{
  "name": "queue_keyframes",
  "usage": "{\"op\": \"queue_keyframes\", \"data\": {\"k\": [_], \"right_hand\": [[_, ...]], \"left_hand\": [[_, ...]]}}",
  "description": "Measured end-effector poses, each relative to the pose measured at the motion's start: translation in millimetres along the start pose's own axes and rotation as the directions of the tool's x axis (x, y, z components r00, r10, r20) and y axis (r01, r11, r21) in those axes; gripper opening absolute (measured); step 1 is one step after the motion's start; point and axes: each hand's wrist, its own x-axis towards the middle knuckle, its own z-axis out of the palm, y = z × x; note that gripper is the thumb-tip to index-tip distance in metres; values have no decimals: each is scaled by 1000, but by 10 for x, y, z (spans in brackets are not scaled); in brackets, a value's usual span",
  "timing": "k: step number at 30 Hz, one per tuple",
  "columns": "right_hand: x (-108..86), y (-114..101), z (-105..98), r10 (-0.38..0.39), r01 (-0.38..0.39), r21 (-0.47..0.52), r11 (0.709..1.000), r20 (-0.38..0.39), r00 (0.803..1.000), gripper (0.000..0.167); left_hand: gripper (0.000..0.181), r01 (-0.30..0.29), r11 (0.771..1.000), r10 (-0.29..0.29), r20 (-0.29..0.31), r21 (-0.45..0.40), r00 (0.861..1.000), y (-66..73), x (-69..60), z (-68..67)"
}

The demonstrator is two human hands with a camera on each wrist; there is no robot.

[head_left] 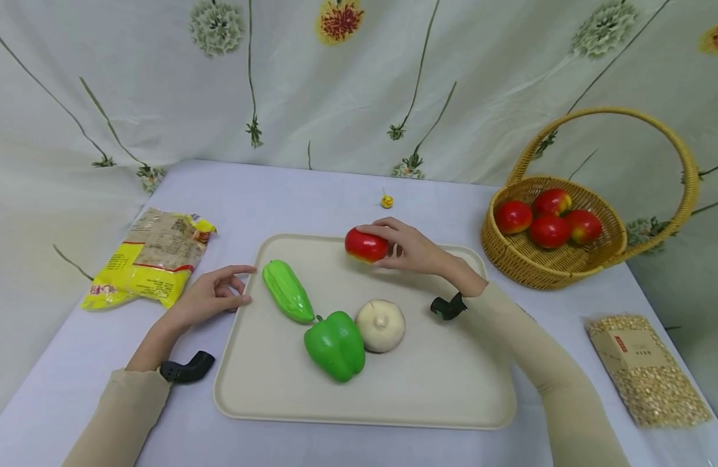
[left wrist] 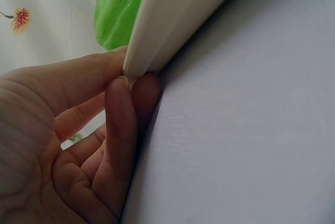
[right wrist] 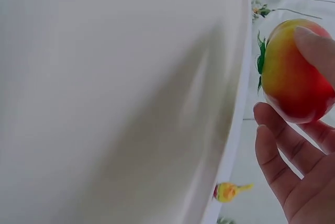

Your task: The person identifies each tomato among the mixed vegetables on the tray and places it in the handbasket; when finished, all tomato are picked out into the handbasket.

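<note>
My right hand (head_left: 411, 248) grips a red tomato (head_left: 366, 245) above the far edge of the beige tray (head_left: 440, 402). In the right wrist view the tomato (right wrist: 293, 72) shows a yellow side and green leaves at its end. With thumb and fingers, my left hand (head_left: 209, 298) pinches the tray's left rim; the left wrist view shows the rim (left wrist: 152, 30) between them. On the tray lie a light green ridged gourd (head_left: 288, 290), a green bell pepper (head_left: 335, 347) and a cream-white round vegetable (head_left: 381, 325) with a nub on top.
A wicker basket (head_left: 513, 269) with several red fruits (head_left: 550, 231) stands at the back right. A bag of grain (head_left: 647, 370) lies near the right edge, and a yellow package (head_left: 154, 259) at the left. Behind the tray is a small yellow object (head_left: 386, 201).
</note>
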Motion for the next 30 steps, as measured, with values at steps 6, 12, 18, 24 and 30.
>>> {"op": "queue_keyframes", "data": {"k": [6,12,18,24,30], "right_hand": [[-181,49,-137,31,-32,-24,999,-41,999,63],[-391,77,-312,44,-49,-59,997,-89,995,62],[-632,90,-528,59,-76,-107,991,-154,986,64],[-908,135,-732,107,-157,-204,966,-238,965,68],[-1192,173,-927,190,-256,-212,943,-286,939,70]], "left_hand": [[56,10,1000,-10,-2,-9,1000,7,-1,-7],[56,15,1000,-15,-3,-11,1000,8,-9,-7],[56,13,1000,-13,-1,-2,1000,8,-8,-7],[55,-1,1000,1,-2,-5,1000,8,-3,-1],[55,-7,1000,7,-1,-10,1000,7,1,4]]}}
